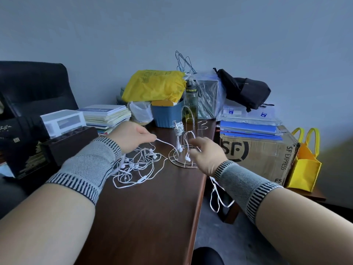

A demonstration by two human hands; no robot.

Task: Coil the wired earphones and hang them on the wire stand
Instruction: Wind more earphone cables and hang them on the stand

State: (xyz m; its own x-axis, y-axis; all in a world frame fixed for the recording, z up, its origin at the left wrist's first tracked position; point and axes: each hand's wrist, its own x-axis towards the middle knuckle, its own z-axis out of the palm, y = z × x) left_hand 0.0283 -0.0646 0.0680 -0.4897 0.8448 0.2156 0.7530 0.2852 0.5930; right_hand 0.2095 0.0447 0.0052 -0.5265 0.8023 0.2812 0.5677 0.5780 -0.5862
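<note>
A silver wire stand (186,148) rises from a round wire base on the dark wooden table (145,207). One coiled white earphone set (179,131) hangs on its left hook. A tangled pile of white earphones (136,165) lies left of the stand. My left hand (131,137) pinches a white cable that runs toward the stand. My right hand (207,154) is in front of the stand's base, fingers curled around a white cable (216,197) whose loop hangs below my wrist over the table edge.
Behind the stand are a blue bin (168,115), a water bottle (191,101), a yellow bag (154,86) and stacked books (107,115). An SF cardboard box (257,155) stands right of the table. A dark box (57,148) sits at the left.
</note>
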